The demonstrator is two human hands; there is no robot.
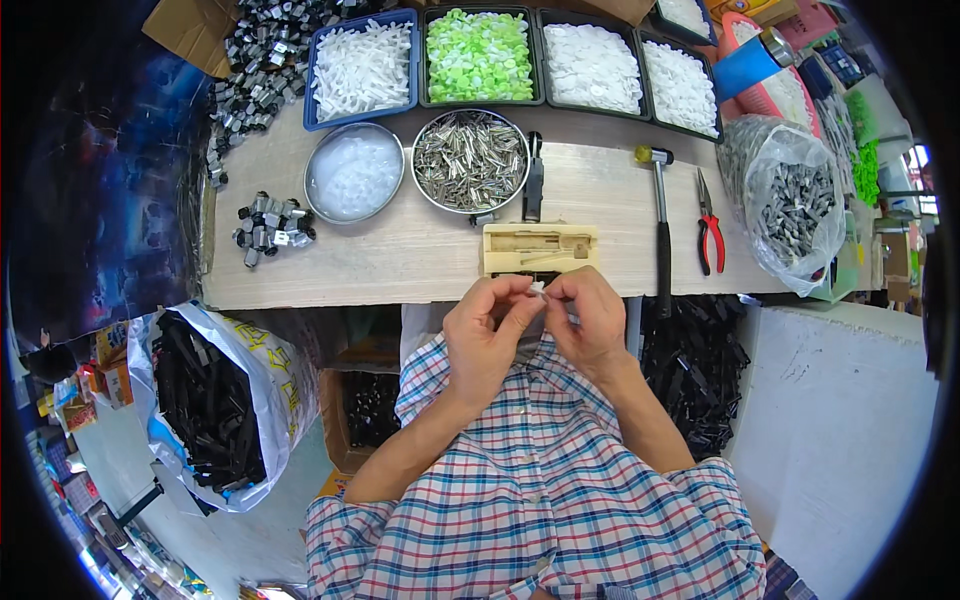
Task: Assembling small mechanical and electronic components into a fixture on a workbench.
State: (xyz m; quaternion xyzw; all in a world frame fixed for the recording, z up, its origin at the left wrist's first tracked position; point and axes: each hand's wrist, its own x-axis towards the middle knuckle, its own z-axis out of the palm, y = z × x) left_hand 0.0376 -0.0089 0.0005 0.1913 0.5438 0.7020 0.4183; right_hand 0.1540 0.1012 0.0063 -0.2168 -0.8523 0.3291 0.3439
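From the head camera, both hands meet just below the near edge of the tabletop (330,270), directly in front of a cream-coloured block (540,249) that sits at that edge. The left hand (487,335) and the right hand (590,322) each pinch thumb and fingertips together on a tiny white piece (538,288) held between them; the piece is too small to make out its shape.

Just behind the block stands a round metal bowl of small silvery parts (470,160), and left of that bowl a second bowl of clear white parts (354,172). Behind the bowls runs a row of trays: white sticks (362,68), green discs (480,55), and white discs (592,66). Right of the block lie a hammer (661,225) and red-handled pliers (709,228), with a clear bag of grey parts (790,205) beyond them. Left of the block lies a small heap of black-and-silver parts (270,228).
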